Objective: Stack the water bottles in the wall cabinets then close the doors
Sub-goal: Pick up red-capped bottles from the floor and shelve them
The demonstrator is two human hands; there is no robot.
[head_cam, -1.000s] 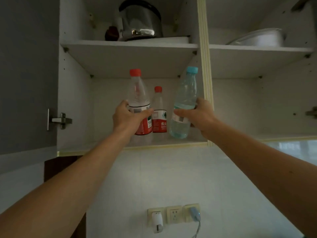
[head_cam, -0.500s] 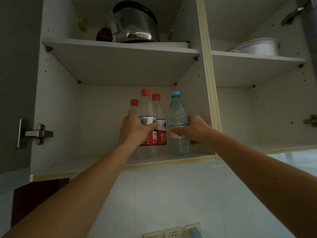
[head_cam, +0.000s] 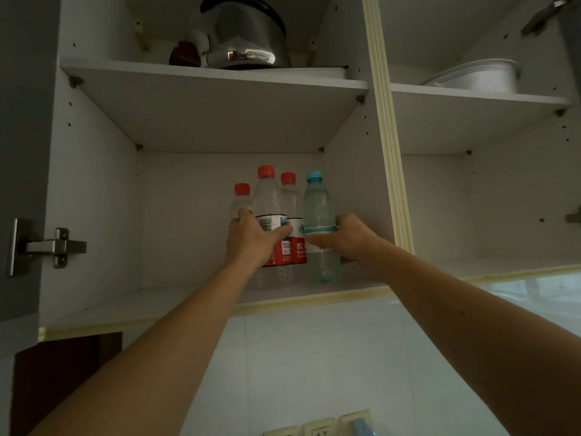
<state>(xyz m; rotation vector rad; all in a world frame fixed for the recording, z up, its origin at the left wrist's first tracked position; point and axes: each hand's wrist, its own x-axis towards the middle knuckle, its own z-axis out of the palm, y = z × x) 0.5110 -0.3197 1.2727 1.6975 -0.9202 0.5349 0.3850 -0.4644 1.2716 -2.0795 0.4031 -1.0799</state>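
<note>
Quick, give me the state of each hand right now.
Left hand: fingers curled round the tall red-capped bottle, holding it.
Right hand: fingers curled round the blue-capped bottle, holding it.

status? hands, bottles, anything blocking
Left hand grips red-capped bottle; right hand grips blue-capped bottle. Both bottles upright on lower shelf, beside two more red-capped ones. Doors open, nothing blocking.

The picture is dim and grey. Light comes from the lower right — the wall tiles (head_cam: 518, 294) glow there. The metal pot (head_cam: 248, 36) has one small shine. Straight cabinet edges (head_cam: 382, 121) bend near the sides.
</note>
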